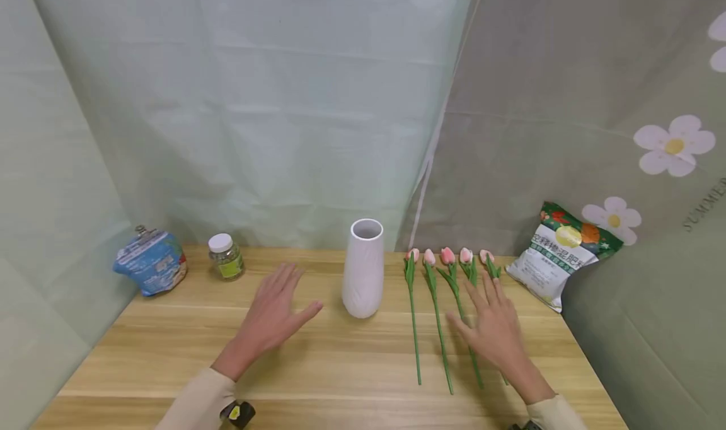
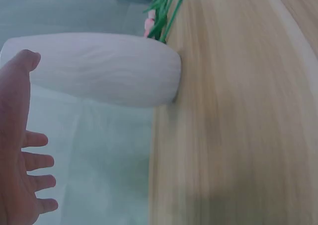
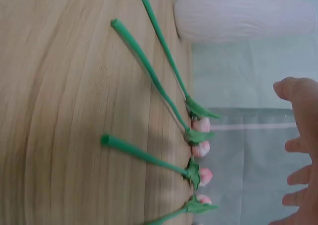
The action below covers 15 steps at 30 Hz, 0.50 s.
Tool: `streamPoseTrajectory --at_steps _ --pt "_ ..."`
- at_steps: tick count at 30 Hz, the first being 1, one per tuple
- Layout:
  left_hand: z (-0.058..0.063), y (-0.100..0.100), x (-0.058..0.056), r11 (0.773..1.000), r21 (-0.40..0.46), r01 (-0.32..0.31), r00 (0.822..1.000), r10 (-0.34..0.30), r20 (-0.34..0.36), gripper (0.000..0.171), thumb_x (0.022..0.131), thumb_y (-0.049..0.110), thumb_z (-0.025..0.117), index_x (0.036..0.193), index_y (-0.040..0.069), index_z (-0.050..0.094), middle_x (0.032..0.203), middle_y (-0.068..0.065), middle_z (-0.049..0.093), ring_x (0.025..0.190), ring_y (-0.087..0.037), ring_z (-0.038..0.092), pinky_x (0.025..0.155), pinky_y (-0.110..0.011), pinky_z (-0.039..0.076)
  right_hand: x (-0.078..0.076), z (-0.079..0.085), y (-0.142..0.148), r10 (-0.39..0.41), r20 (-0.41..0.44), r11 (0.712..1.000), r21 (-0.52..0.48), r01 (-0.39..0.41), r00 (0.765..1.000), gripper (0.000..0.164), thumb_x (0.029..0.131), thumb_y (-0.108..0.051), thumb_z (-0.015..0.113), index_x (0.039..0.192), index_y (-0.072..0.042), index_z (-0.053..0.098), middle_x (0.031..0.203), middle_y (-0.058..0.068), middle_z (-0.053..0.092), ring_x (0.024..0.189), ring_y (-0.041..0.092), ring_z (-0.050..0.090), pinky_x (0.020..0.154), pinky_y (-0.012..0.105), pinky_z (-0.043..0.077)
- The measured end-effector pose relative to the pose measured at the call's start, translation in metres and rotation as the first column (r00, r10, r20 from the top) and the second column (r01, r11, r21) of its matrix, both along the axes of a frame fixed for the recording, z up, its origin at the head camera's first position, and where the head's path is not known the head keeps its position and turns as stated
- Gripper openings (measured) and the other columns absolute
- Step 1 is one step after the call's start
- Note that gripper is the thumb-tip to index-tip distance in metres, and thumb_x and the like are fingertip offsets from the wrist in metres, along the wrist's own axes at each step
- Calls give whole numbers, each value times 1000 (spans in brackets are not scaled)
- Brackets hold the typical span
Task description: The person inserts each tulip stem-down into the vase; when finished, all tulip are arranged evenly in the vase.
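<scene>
A tall white vase stands upright at the middle of the wooden table. To its right several pink tulips with green stems lie in a row, their blooms toward the back. My left hand is held with fingers spread to the left of the vase, holding nothing. My right hand hovers over the tulips at the right, fingers spread, and covers parts of their stems. In the right wrist view the stems lie on the table, apart from the fingers.
On the back left of the wooden table are a blue pouch and a glass jar with a white lid. A white and green fertilizer bag leans at the back right. Cloth curtains hang close behind.
</scene>
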<state>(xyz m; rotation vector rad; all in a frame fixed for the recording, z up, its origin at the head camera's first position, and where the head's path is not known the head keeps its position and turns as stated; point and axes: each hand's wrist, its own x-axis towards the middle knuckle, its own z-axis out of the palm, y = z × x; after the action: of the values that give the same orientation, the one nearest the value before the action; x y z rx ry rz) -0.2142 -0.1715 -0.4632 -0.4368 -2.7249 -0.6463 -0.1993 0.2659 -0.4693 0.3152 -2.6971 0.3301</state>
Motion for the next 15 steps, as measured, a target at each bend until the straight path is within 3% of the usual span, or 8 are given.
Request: streamPoseTrajectory --at_steps 7,15 --pt "13 21 -10 992 100 71 997 -70 -13 91 88 59 71 153 2 42 157 -19 44 146 -40 38 120 -61 32 4 2 24 43 15 989 -144 -40 999 76 89 -45 77 147 -3 53 159 29 34 143 55 32 107 76 36" --pt "20 37 -21 981 163 103 991 -115 66 96 86 60 74 154 2 40 154 -20 47 141 -42 45 115 -61 40 0 1 51 40 -3 980 -197 -40 999 69 92 -36 76 145 0 54 154 30 41 133 55 44 96 76 44"
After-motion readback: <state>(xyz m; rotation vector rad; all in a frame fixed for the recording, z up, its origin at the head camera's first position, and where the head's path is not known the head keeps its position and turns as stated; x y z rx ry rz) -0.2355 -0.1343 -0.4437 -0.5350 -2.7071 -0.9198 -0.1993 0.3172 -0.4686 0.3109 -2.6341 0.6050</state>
